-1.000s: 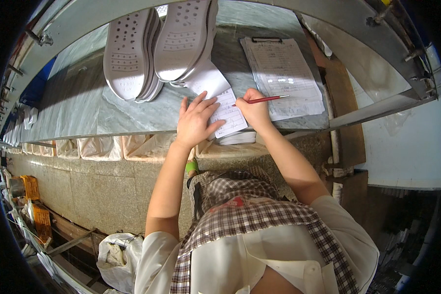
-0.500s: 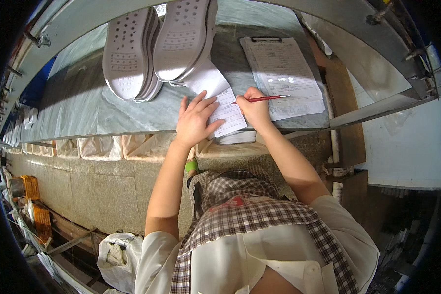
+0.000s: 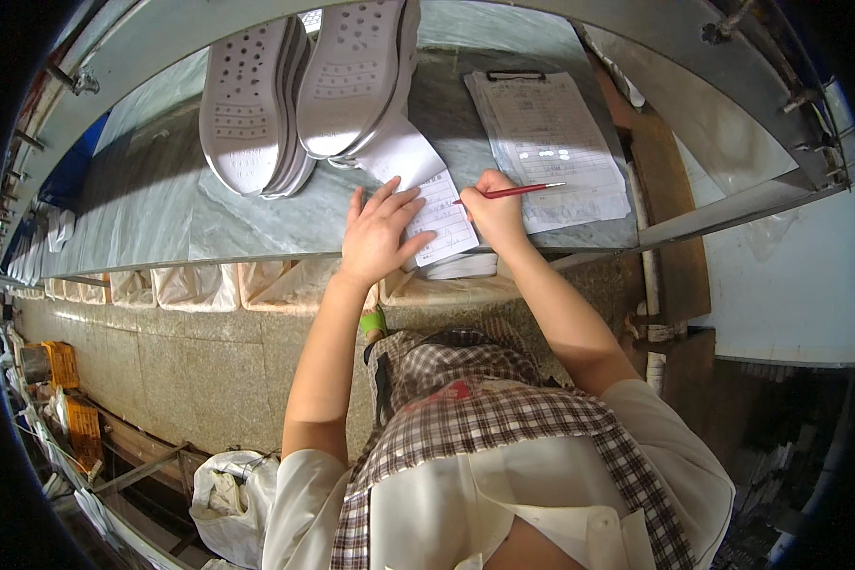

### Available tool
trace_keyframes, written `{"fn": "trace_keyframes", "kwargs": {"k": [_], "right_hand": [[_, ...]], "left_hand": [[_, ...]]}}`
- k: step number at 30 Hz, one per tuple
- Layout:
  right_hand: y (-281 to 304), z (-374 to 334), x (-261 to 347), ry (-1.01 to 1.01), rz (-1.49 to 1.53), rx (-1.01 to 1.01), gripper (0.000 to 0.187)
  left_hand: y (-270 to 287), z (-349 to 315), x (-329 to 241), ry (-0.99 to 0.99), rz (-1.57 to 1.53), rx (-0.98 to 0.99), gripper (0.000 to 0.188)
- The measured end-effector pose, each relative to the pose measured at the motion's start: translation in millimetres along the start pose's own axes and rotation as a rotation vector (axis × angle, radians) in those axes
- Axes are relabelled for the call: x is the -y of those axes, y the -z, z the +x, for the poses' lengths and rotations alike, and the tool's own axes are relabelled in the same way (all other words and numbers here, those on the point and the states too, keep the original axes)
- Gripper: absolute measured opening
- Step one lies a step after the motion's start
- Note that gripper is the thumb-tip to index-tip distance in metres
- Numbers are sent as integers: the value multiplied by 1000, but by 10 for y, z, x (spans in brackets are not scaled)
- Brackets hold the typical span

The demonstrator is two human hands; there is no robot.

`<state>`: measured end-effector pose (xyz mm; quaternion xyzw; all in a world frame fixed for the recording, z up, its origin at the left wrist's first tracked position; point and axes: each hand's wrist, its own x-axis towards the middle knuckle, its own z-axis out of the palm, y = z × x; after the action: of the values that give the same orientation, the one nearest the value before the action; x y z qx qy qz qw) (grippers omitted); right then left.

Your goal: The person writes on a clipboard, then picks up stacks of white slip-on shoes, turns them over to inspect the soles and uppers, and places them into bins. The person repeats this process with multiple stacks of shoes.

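resting left hand (image 3: 380, 231) on slip (image 3: 454, 228), right hand (image 3: 495, 211) around red pen (image 3: 530, 188)

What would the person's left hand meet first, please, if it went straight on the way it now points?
First, the left hand would likely brush along the white paper beneath it, then meet the right-hand stack of white soles, though depth is unclear.

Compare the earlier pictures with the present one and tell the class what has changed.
Very little: the red pen in the right hand has shifted slightly to the right; nothing was taken hold of or let go. The left hand still rests on the paper slip; the stacked shoe pieces and clipboard lie as before.
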<state>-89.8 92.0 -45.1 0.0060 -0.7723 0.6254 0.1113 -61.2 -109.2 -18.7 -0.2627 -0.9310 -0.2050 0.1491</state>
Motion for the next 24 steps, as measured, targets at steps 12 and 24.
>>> {"fn": "trace_keyframes", "kwargs": {"k": [12,24], "right_hand": [[9,13,11,-13,48,-49,22],[190,-50,430,-272,715,-216,27]], "left_hand": [[21,1,1,-12,-25,6,47],[-23,322,-15,419,-507,-211,19]]}}
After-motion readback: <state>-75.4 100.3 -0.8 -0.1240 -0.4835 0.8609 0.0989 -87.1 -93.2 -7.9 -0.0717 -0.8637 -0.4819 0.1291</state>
